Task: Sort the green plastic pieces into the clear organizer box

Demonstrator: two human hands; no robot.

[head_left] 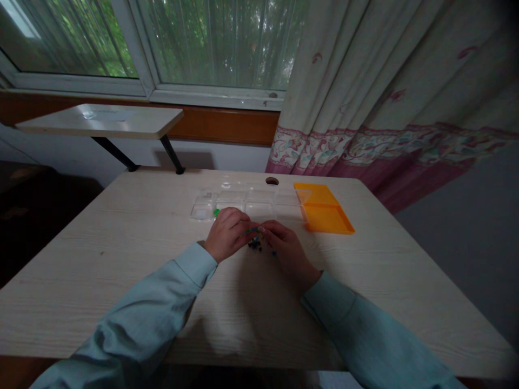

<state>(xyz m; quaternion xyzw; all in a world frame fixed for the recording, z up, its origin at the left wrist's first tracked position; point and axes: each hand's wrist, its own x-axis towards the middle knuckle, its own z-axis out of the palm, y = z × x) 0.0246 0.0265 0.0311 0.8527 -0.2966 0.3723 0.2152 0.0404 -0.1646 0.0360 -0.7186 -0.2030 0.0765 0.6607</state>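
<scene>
My left hand (230, 233) is closed, its thumb and fingers pinching a short row of small green and blue beads (252, 230). At the other end of the row, the fingertips of my right hand (286, 248) are pinched together on it. Whether a thread runs through the beads is too small to see. Just below the fingertips lies a little pile of dark, blue and yellowish beads (255, 244) on the table. A stray dark bead (274, 253) rests by my right hand. Behind my left hand, a bright green piece (216, 212) is partly covered.
A clear plastic box with compartments (259, 210) stretches across the table (162, 286) beyond my hands. An orange tray (328, 216) touches its right end. A raised shelf (133, 121) stands at the back left, near a cable hole (272, 181); a curtain (324, 108) hangs behind.
</scene>
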